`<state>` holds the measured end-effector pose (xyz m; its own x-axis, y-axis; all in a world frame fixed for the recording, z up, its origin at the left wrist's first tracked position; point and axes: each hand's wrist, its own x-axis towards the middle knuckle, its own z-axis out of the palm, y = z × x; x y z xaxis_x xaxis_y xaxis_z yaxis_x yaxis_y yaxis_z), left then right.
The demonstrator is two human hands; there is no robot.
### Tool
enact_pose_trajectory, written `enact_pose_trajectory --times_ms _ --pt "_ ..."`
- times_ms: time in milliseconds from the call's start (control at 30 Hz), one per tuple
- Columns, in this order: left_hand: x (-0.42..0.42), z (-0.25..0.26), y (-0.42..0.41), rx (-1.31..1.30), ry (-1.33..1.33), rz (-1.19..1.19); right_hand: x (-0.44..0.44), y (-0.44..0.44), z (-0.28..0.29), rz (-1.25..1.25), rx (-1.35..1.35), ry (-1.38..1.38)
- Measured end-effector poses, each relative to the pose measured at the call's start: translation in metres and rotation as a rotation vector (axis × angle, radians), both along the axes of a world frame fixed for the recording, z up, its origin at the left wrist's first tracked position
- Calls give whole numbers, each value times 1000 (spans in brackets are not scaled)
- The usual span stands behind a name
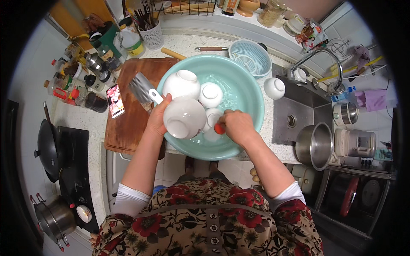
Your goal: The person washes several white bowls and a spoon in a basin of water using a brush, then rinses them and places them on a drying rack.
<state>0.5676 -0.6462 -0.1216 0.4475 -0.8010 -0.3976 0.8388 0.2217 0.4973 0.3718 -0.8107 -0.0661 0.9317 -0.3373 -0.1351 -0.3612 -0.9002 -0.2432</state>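
Observation:
My left hand point(159, 113) grips a white bowl point(185, 116) by its edge, tilted over a large pale green basin point(256, 105) of water. The fingers of my right hand point(237, 125) are closed around a small red-orange object point(219, 128), mostly hidden, so I cannot tell what it is. Beside it a white bowl point(212, 118) lies partly under water. Two more upturned white bowls, a larger one point(181, 84) and a smaller one point(211, 95), sit farther back in the basin. A broad metal blade with a white handle point(156, 96) lies close to my left hand.
A wooden cutting board point(128, 134) and a lit phone point(115, 100) are left of the basin. Behind stands a light blue colander point(250, 57). At right are an upturned white bowl point(274, 88), the sink point(288, 131), its faucet point(334, 57) and a steel pot point(314, 145).

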Motion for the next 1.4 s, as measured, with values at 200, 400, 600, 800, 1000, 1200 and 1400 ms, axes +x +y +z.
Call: enact_pose_trajectory --times_ms 200,400,600,800,1000,1200,1400 --pt "10 -13 4 -32 -62 4 -24 -10 13 -50 37 75" --pt "2 4 2 -23 -51 0 -2 15 -5 -14 -71 3" --pt "7 -10 6 -23 -73 -14 -23 5 10 -4 -17 -49" --pt "1 2 5 -78 -53 -19 23 -3 -23 -81 -171 -199" --pt "11 -24 6 -69 -73 0 12 -4 1 -52 -141 -238" --pt "5 1 10 -17 -52 10 24 -43 -23 -121 -213 -104" --pt "5 -9 7 8 -27 -33 1 -54 13 -222 -195 -390"
